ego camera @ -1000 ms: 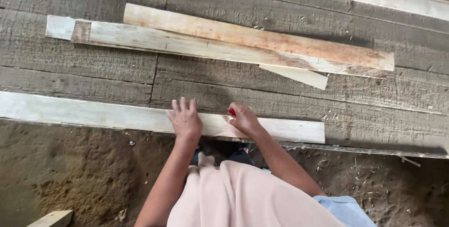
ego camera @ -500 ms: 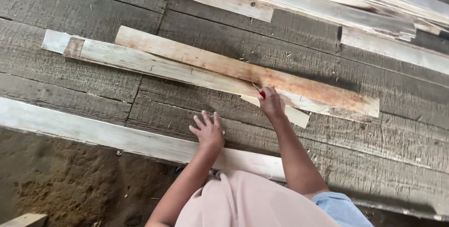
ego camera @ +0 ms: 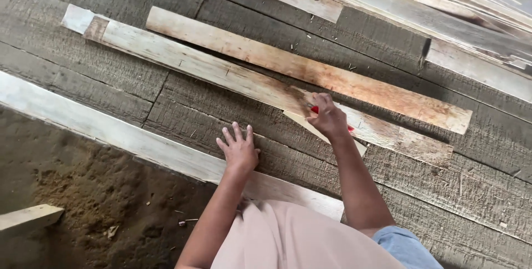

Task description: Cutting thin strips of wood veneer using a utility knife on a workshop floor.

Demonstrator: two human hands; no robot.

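Left hand [ego camera: 239, 150]: flat, fingers spread, holding nothing, on grey floorboard [ego camera: 288, 158].
Right hand [ego camera: 328, 118]: closed around red pencil [ego camera: 315, 109], on pale plank [ego camera: 221, 72].

A single head-worn camera looks steeply down and forward from above the person's own body, so the arms enter from the bottom edge. It sits close enough that the left hand [ego camera: 239, 150] and the right hand [ego camera: 328, 118] fall near the middle of the view. The frame is tilted, so the grey floor planks [ego camera: 111, 64] run diagonally, and the dirt ground [ego camera: 72, 191] fills the lower left corner. No second view shares the scene.
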